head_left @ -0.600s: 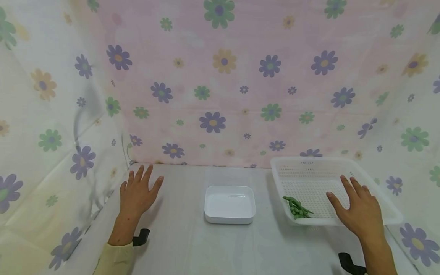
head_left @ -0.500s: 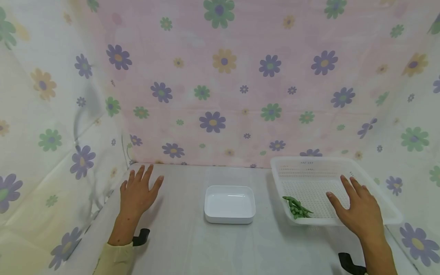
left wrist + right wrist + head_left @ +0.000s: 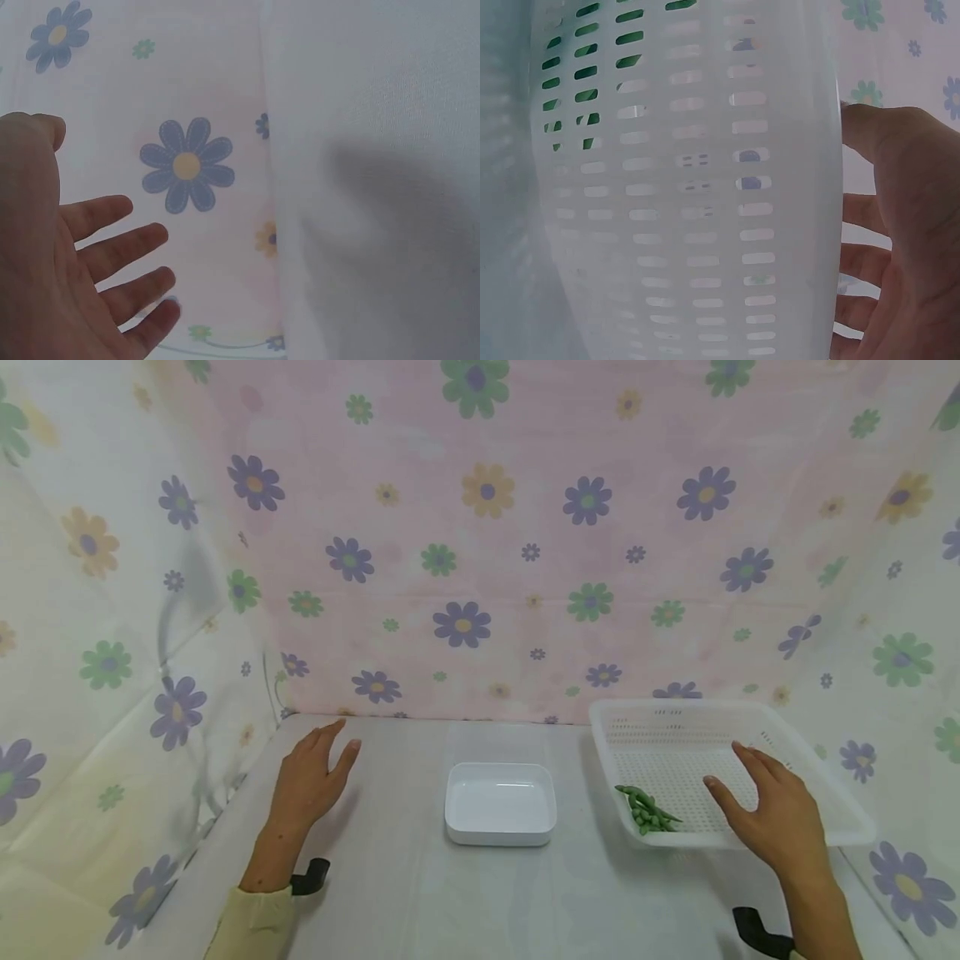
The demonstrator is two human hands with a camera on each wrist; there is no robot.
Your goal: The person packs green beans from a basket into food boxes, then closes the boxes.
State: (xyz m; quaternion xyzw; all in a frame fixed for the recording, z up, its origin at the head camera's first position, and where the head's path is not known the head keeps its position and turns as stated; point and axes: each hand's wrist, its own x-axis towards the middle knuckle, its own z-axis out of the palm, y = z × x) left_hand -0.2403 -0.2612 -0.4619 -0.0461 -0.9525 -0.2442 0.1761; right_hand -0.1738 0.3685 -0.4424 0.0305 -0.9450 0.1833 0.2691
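White plastic dominates the head view: a perforated basket [image 3: 750, 727] at the right of the pale table [image 3: 420, 893] and a shallow dish [image 3: 501, 802] at the middle, well apart from it. Small heap of green pods [image 3: 647, 811], edamame by the look, lies in the basket's near-left corner. Right hand [image 3: 772, 814] hovers over the basket's near side, fingers straight and spread, holding nothing; pods just to its left, not touched. Left hand [image 3: 311, 777] is flat-fingered above the table's left part, turned slightly on edge, also holding nothing and near no object. Judgement: the work is at its start, hands poised, pods not yet picked up; the next move calls for the right hand to shift left and down and pinch a pod without scattering the heap. Left wrist view: only the palm and loosely extended fingers [image 3: 112, 214] against the flowered cloth [image 3: 187, 161] and the pale table [image 3: 390, 150]; confirms the hand is empty, shows no dish or basket. Right wrist view: basket wall [image 3: 705, 195] close up beside the right hand's open palm [image 3: 907, 247], green showing through the upper-left slots [image 3: 570, 75]. This view shows hand and basket rim just beside each other; I cannot tell from it whether they touch. The head view alone gives the whole layout.
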